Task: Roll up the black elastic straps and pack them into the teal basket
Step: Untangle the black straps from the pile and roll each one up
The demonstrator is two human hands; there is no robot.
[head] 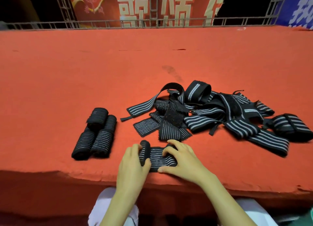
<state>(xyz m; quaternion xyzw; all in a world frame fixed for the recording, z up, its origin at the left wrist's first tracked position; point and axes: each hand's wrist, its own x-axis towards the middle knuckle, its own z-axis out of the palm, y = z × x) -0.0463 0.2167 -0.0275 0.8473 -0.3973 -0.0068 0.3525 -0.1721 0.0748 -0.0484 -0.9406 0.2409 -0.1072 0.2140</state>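
Two grips hold one strap near the 6 o'clock edge of the surface. The left grip (133,163) curls its fingers over the rolled end of the half-rolled strap (157,158). The right grip (183,159) arches over the flat end, with bent fingertips on the top face and the thumb against the near edge. Neither grip is spread flat.

The half-rolled strap is black ribbed elastic with thin pale lengthwise stripes. It lies directly between the two grips and touches both. Its long axis runs from 9 to 3 o'clock. The rolled part forms a short cylinder at the 9 o'clock end, with its axis running roughly from 12 to 6 o'clock.

Four finished rolls (96,136) lie at 9 o'clock of the grips, packed side by side and touching. They are stubby black cylinders with pale rings, and their axes tilt from about 1 to 7 o'clock.

A loose pile of straps (211,114) lies from 12 to 2 o'clock of the grips. It is tangled, with wider grey stripes on some straps and fuzzy fastener patches on others.

The surface (84,73) is covered in red felt-like cloth with a ragged near edge. A grey metal railing (237,21) borders it at 12 o'clock.
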